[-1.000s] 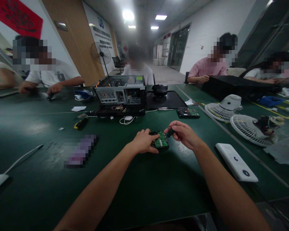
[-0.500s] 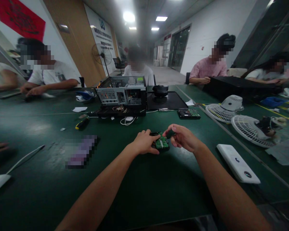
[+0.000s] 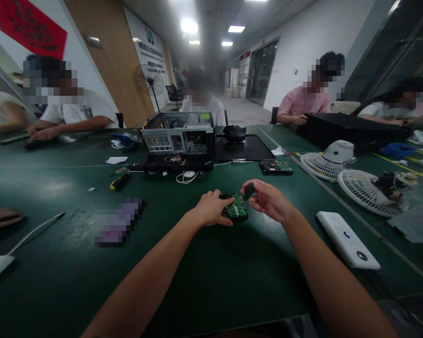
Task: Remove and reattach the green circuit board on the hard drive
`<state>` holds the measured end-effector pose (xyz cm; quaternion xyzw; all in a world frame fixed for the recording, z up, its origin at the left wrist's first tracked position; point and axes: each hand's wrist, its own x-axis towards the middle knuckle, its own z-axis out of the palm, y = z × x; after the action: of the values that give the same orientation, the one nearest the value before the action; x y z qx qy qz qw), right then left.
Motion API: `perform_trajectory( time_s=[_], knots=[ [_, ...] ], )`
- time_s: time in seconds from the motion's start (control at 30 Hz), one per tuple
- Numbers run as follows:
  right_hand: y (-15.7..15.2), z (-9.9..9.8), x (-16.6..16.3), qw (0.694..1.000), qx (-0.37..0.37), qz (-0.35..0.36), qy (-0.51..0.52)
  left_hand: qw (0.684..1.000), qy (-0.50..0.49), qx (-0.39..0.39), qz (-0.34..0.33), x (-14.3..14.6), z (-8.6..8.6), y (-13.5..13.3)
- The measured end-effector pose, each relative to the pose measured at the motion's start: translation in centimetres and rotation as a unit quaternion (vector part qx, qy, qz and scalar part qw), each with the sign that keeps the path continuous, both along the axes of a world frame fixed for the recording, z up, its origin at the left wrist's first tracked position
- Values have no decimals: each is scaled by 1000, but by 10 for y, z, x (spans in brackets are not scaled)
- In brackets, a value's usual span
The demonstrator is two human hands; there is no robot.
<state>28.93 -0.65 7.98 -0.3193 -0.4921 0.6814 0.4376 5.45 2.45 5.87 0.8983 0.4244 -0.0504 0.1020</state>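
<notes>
A hard drive (image 3: pixel 237 209) lies on the green table in front of me, its green circuit board facing up. My left hand (image 3: pixel 213 208) grips its left side, with the index finger on the board and the thumb at the near edge. Just right of the drive, my right hand (image 3: pixel 268 201) is raised slightly, its thumb and fingertips curled together. A small dark shape shows at those fingertips; its kind is unclear. A second hard drive (image 3: pixel 277 167) rests farther back, apart from both hands.
An opened computer case (image 3: pixel 178 141) stands ahead, beside a black tray (image 3: pixel 257 149). Left are a yellow-black screwdriver (image 3: pixel 120 181) and a blurred purple phone-like slab (image 3: pixel 121 221). A white power bank (image 3: pixel 347 238) and white fan parts (image 3: pixel 364 190) lie right. Other people sit around the table.
My right hand's fingertips have drawn closer together and turned up slightly, and the dark shape shows more plainly. My left hand has stayed on the hard drive.
</notes>
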Motion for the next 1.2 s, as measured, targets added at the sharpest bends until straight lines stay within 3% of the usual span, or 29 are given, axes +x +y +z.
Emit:
perform_trajectory(
  time_s=[0.57,0.9,1.2],
  knots=[
    [2,2,7,994,49,-59,-80,1000,6,-8,4,1,3,-1],
    [1,1,7,996,40,-44,-72,1000,-1,-6,-3,-1,1,0],
    [-2,5,9,996,16,31,-81,1000,8,-16,4,0,6,-3]
  ],
)
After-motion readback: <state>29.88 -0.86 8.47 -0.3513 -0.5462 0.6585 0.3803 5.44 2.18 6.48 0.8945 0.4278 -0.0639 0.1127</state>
